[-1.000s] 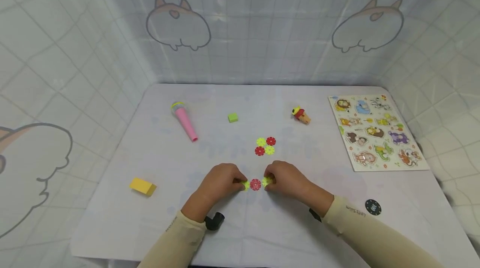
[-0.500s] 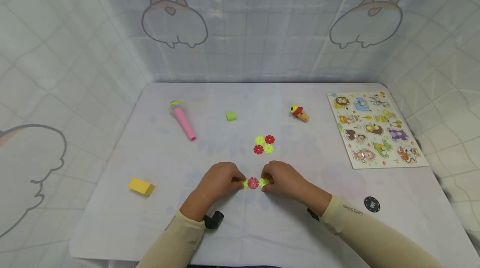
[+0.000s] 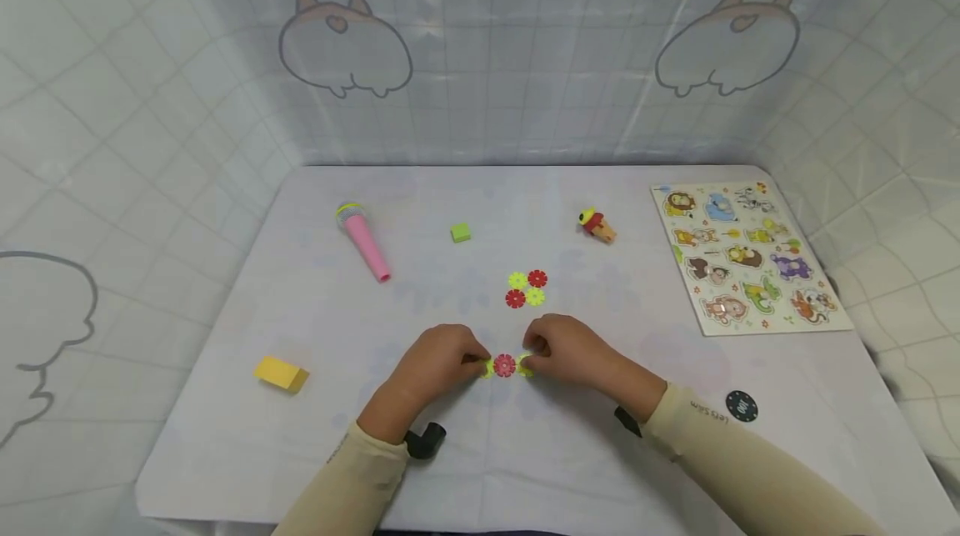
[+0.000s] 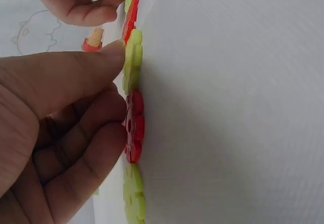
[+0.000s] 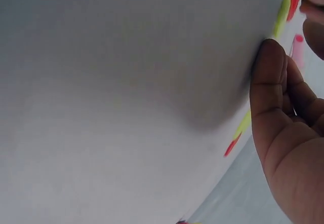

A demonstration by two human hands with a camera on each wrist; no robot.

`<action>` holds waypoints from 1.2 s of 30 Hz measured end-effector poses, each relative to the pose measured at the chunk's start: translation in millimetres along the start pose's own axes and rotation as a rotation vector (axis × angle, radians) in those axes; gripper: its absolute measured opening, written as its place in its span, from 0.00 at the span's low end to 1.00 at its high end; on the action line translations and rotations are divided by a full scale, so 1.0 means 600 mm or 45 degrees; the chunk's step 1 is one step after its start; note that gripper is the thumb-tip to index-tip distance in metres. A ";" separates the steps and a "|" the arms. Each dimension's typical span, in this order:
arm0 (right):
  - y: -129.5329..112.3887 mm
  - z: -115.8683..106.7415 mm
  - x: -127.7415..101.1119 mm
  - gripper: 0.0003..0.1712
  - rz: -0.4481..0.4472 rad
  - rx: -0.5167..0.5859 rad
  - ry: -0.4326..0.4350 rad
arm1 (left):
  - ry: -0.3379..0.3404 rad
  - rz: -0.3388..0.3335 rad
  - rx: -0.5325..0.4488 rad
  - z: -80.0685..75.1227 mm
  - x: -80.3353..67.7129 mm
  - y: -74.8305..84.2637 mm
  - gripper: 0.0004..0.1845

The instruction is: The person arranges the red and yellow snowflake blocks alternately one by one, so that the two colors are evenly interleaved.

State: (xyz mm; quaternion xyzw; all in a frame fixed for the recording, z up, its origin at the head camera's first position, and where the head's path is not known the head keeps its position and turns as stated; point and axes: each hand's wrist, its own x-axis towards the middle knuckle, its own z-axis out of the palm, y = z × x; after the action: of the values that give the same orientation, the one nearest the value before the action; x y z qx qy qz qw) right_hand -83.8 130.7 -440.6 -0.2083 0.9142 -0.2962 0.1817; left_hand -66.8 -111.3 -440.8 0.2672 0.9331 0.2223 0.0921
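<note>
A short row of flower-shaped discs lies flat on the white table, with a red disc [image 3: 504,366] between two yellow-green ones. My left hand [image 3: 476,363] pinches the row's left end. In the left wrist view its thumb presses a yellow-green disc [image 4: 133,57] and its fingers touch a red disc [image 4: 134,127]. My right hand [image 3: 531,357] pinches the right end, its fingers curled over the yellow-green disc [image 3: 524,366] there. In the right wrist view only the thumb [image 5: 268,82] and thin disc edges show. Four more discs [image 3: 526,288] lie in a cluster just beyond the hands.
A pink toy microphone [image 3: 363,240], a green cube [image 3: 461,232] and a small toy figure [image 3: 596,224] lie farther back. An animal puzzle board [image 3: 742,257] lies at the right. A yellow block [image 3: 281,373] is at the left, a black chip [image 3: 742,406] and a black elbow piece [image 3: 426,439] near me.
Both hands stay on the disc row. The right hand's fingers have crept slightly left over the right yellow-green disc, and the head view has shifted a little.
</note>
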 end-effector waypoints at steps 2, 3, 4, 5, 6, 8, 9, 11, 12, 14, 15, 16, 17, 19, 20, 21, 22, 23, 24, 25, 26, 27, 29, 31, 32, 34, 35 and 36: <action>0.007 -0.009 0.007 0.11 0.006 0.002 0.025 | 0.014 0.049 0.016 0.004 0.003 -0.001 0.06; 0.010 -0.014 0.011 0.10 0.006 0.000 0.041 | 0.014 0.073 0.024 0.006 0.005 0.000 0.05; 0.014 -0.021 0.016 0.10 0.002 -0.003 0.058 | 0.008 0.094 0.029 0.008 0.007 0.002 0.05; 0.017 -0.027 0.022 0.10 0.009 -0.004 0.073 | -0.003 0.113 0.030 0.011 0.010 0.003 0.05; 0.020 -0.034 0.029 0.10 0.013 -0.007 0.091 | -0.016 0.123 0.030 0.014 0.014 0.006 0.05; 0.025 -0.047 0.044 0.10 0.035 -0.013 0.122 | -0.048 0.123 0.034 0.018 0.020 0.012 0.05; 0.027 -0.053 0.052 0.10 0.054 -0.011 0.134 | -0.066 0.113 0.030 0.018 0.023 0.015 0.05; 0.036 -0.061 0.069 0.10 0.086 -0.010 0.160 | -0.090 0.092 0.023 0.020 0.026 0.019 0.05; 0.039 -0.065 0.077 0.10 0.096 -0.011 0.171 | -0.096 0.083 0.022 0.021 0.027 0.021 0.05; 0.045 -0.071 0.089 0.10 0.120 -0.008 0.188 | -0.106 0.071 0.011 0.021 0.028 0.022 0.04; 0.047 -0.073 0.093 0.10 0.127 -0.008 0.199 | -0.108 0.069 0.007 0.021 0.028 0.023 0.04; 0.049 -0.074 0.098 0.10 0.131 -0.010 0.207 | -0.109 0.072 0.006 0.021 0.028 0.023 0.04; 0.050 -0.076 0.100 0.10 0.135 -0.012 0.209 | -0.110 0.078 0.009 0.021 0.028 0.023 0.03; 0.048 -0.078 0.103 0.11 0.131 -0.016 0.213 | -0.106 0.093 0.018 0.021 0.029 0.024 0.03; 0.047 -0.079 0.104 0.11 0.126 -0.017 0.215 | -0.101 0.104 0.030 0.021 0.029 0.024 0.03; 0.046 -0.079 0.106 0.11 0.118 -0.013 0.215 | -0.094 0.116 0.042 0.021 0.029 0.023 0.03; 0.044 -0.079 0.108 0.11 0.108 -0.011 0.213 | -0.088 0.125 0.054 0.022 0.029 0.023 0.03; 0.042 -0.079 0.109 0.10 0.097 -0.012 0.211 | -0.080 0.133 0.066 0.021 0.029 0.023 0.04; 0.041 -0.079 0.110 0.10 0.089 -0.010 0.208 | -0.073 0.138 0.074 0.021 0.028 0.023 0.04; 0.040 -0.079 0.111 0.10 0.082 -0.008 0.205 | -0.068 0.141 0.083 0.021 0.028 0.024 0.05; 0.039 -0.078 0.112 0.10 0.077 -0.010 0.204 | -0.065 0.142 0.088 0.021 0.028 0.024 0.05; 0.038 -0.077 0.113 0.10 0.075 -0.013 0.205 | -0.065 0.142 0.091 0.021 0.028 0.024 0.06; 0.037 -0.074 0.115 0.10 0.071 -0.036 0.206 | -0.065 0.140 0.095 0.020 0.027 0.025 0.07; 0.036 -0.070 0.117 0.10 0.072 -0.062 0.209 | -0.063 0.140 0.096 0.019 0.026 0.026 0.07; 0.036 -0.067 0.118 0.10 0.069 -0.085 0.208 | -0.061 0.141 0.095 0.019 0.026 0.026 0.06; 0.033 -0.060 0.120 0.11 0.059 -0.142 0.195 | -0.054 0.142 0.093 0.020 0.025 0.026 0.06; 0.030 -0.056 0.121 0.12 0.053 -0.170 0.187 | -0.050 0.143 0.090 0.021 0.025 0.025 0.05; 0.028 -0.052 0.122 0.13 0.050 -0.195 0.179 | -0.047 0.144 0.086 0.021 0.025 0.024 0.05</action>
State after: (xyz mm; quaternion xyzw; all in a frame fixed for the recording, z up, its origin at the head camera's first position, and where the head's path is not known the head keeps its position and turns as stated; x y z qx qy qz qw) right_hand -164.4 122.1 -442.5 -0.1825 0.9486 -0.2357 0.1063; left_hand -69.0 -87.3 -446.2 0.3265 0.9217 0.1904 0.0876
